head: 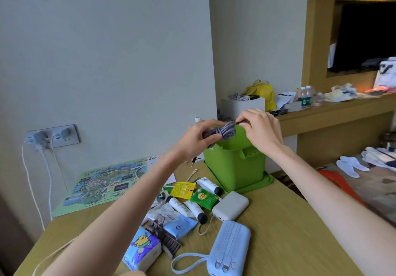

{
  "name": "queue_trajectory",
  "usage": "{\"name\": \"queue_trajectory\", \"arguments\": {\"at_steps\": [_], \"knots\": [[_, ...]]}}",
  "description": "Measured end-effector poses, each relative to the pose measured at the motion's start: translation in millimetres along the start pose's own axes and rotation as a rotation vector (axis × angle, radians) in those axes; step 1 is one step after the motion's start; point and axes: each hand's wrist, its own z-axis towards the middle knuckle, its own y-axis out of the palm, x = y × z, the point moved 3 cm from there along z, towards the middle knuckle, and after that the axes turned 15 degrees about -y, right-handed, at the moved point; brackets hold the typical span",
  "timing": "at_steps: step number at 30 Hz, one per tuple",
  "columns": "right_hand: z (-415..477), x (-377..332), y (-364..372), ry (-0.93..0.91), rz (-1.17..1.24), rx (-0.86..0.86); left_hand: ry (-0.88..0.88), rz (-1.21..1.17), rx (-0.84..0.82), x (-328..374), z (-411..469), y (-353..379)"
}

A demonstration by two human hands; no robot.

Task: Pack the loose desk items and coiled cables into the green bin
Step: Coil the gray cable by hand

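The coiled braided cable (227,130), grey-violet, is held in the air just above the open mouth of the green bin (235,168), which stands at the far side of the desk (278,233). The left hand (199,136) wraps fingers and thumb round the bundle of loops. The right hand (261,130) pinches a dark end piece, probably the plug, that sticks out of the coil on its side. The cable looks light and soft, and its woven sheath should give decent grip. The loops seem springy, though, and would likely fan open if only one strand were held. The safest hold is across the whole bundle at its middle, as the left hand has it, with the loose end tucked in before release. Nearer the person lie a white power bank (230,206), a blue power bank (229,252) with a wrist strap, and a Lipton tea sachet (202,197). The banks are probably the heavy, smooth pieces, best taken by their long sides.
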Motion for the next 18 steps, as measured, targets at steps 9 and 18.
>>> {"name": "queue_trajectory", "arguments": {"at_steps": [9, 18], "knots": [[10.8, 79.3, 10.4, 0.219, -0.023, 0.094, 0.17, 0.322, 0.293, 6.1, 82.6, 61.3], [-18.3, 75.6, 63.1, 0.24, 0.379, -0.468, -0.208, 0.484, -0.141, -41.5, 85.4, 83.0]]}}
